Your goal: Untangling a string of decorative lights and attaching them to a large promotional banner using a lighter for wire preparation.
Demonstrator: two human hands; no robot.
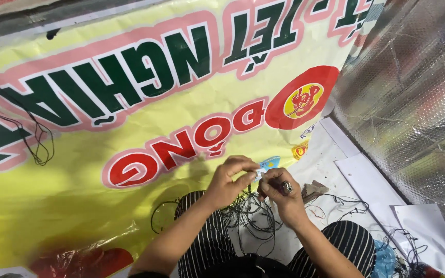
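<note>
Striped knees (209, 242), both hands (230, 180) (279, 193) pinching black wire (248, 213) over yellow banner (78, 206) (foil wall (413, 103) right).

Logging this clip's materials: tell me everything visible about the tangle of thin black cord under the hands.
The tangle of thin black cord is a loose heap of fine dark strands, looped and crossing, lying on the white sheet between the person's striped trouser legs. Strands rise toward the left hand and right hand, whose fingertips pinch together above it. One loop strays left onto the yellow printed banner.
</note>
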